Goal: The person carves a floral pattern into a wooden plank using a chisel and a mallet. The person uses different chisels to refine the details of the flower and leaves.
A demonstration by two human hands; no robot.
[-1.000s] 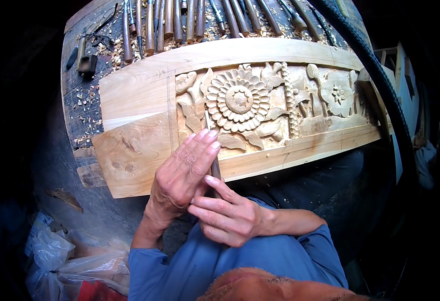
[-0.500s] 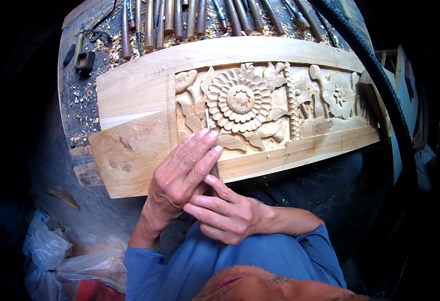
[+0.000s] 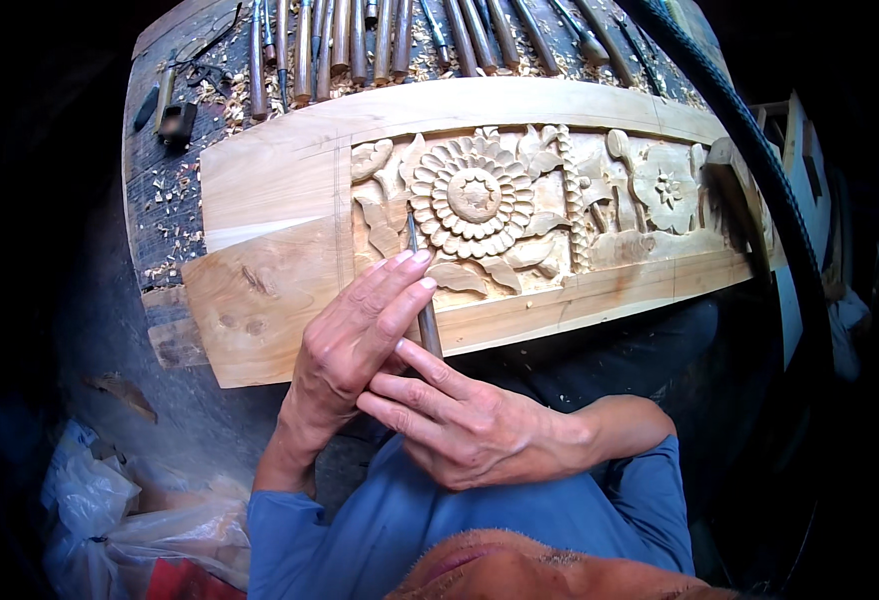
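A pale wooden panel point(image 3: 279, 200) carries a relief of a large layered flower point(image 3: 475, 199), leaves and a twisted border. A slim chisel point(image 3: 426, 322) with a dark handle rests its blade among carved leaves at the flower's lower left. My left hand point(image 3: 354, 345) lies over it, fingers long and pressed together, closed about the shaft. My right hand point(image 3: 464, 430) is just below, overlapping my left, its fingers curved over the handle, whose end is hidden beneath it.
Many carving tools point(image 3: 359, 45) lie among shavings along the far side of the bench point(image 3: 149, 240). A small plane point(image 3: 174, 125) sits at the upper left. A dark braided hose point(image 3: 769, 160) hangs down the right. Plastic bags point(image 3: 139, 530) lie at lower left.
My right hand's fingers have shifted left across the handle and toward my left fingers, exposing more of the handle above them. The view has shifted slightly; the chisel stays beside the flower.
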